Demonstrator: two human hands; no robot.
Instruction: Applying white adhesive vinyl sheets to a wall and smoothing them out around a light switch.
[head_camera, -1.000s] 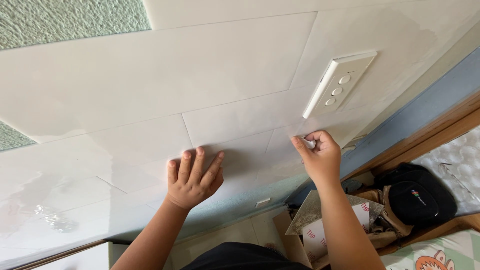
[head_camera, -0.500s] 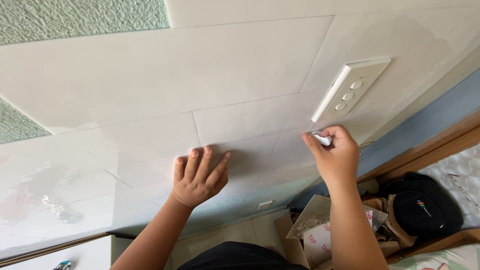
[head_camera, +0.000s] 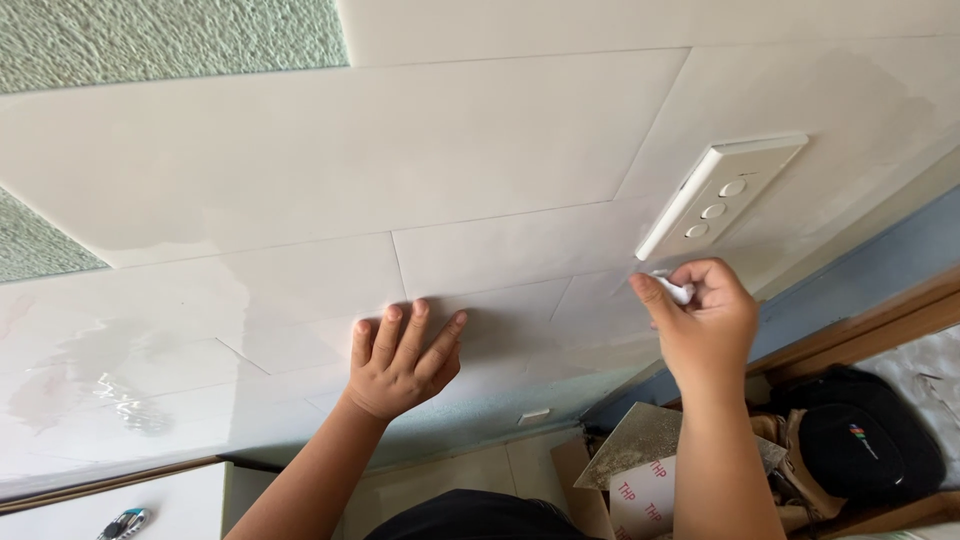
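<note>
The left hand (head_camera: 400, 362) is pressing flat against the white wall panel (head_camera: 480, 270), fingers spread and palm down near the panel's lower edge, so its grip is open and holding nothing; compared with a moment ago it is sitting in much the same spot on the panel, fingers fanned as before. The right hand (head_camera: 705, 325) is the one that is changing: a second ago it was pinching something small right at the panel's surface, level with the left hand, and now it is lifting up and slightly away, coming close under the white switch plate (head_camera: 722, 195) with its three round buttons. Its grip is closed, thumb and forefinger pinching a small crumpled strip of white backing film (head_camera: 677, 290), which is now standing clear of the wall rather than lying on it. That suggests the peel is progressing along the panel's right portion while the left hand is keeping the sheet pinned in place; whether the strip is still joined to the panel is hard to tell. The panel itself is lying against the wall among other white panels, with green textured wall (head_camera: 170, 40) showing at the upper left. Below the right forearm, a black bag (head_camera: 865, 445) and an open cardboard box (head_camera: 640, 480) are resting on the floor beside a blue skirting band (head_camera: 860, 275).
</note>
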